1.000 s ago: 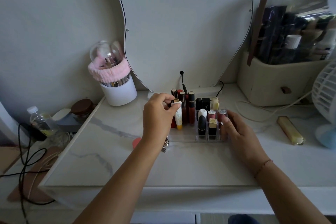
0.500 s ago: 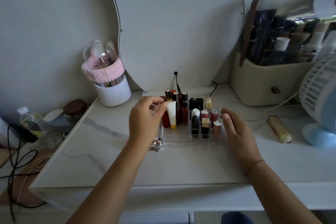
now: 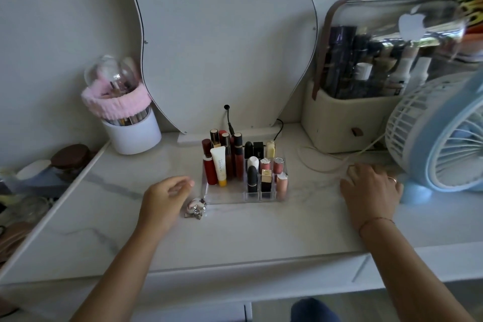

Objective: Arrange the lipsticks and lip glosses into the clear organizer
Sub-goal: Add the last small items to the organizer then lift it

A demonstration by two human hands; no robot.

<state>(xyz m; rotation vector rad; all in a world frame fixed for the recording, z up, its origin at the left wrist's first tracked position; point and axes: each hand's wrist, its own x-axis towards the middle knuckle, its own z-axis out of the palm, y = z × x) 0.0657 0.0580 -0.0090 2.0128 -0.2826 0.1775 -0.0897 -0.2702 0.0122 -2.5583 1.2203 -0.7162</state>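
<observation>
I see the organizer (image 3: pixel 230 197) mid-tabletop (image 3: pixel 248 232), with lipsticks (image 3: pixel 252 178) upright in its back and right cells and its front-left tray bare. The left hand (image 3: pixel 167 198) hovers at its 8 o'clock, fingers loosely curled and holding nothing. It is just beside a charm (image 3: pixel 196 207) that touches the organizer's front-left corner. The right hand (image 3: pixel 371 188) lies palm down at 3 o'clock, just beside the fan (image 3: pixel 444 144) base (whether it grips anything, I cannot tell). At 6 o'clock, open marble runs to the front edge.
</observation>
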